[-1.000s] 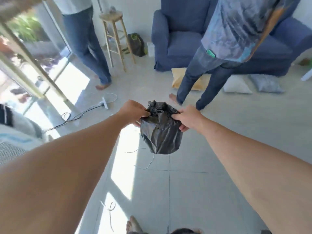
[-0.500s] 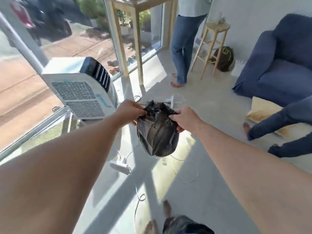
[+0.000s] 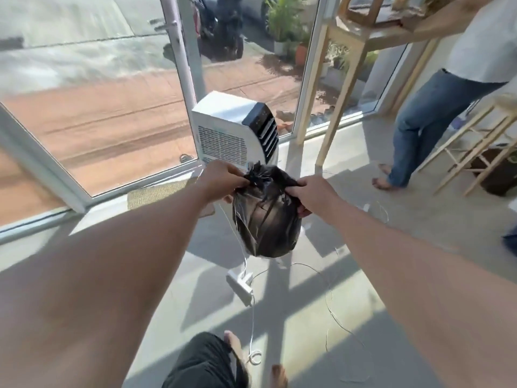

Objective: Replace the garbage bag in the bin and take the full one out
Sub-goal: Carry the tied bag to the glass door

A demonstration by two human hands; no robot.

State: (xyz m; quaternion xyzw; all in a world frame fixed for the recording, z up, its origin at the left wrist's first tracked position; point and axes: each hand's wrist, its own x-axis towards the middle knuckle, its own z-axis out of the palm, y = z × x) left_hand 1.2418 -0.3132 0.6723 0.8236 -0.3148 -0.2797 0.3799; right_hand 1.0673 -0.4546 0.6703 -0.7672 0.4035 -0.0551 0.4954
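Note:
A small, full black garbage bag (image 3: 267,219) hangs in the air in front of me, its gathered top bunched between my hands. My left hand (image 3: 219,179) pinches the bunched neck from the left. My right hand (image 3: 310,191) grips the top of the bag from the right. Both arms are stretched out. No bin is in view.
A white portable air conditioner (image 3: 232,130) stands just beyond the bag by the glass door (image 3: 112,107). A power strip (image 3: 240,285) and loose cords lie on the floor below. A doormat (image 3: 159,193) lies left. A person (image 3: 436,116) stands right, beside a wooden table leg (image 3: 340,113) and stool (image 3: 475,152).
My view has swung left from the blue sofa toward the glass door and air conditioner. The bag stays held by both hands in the same grip.

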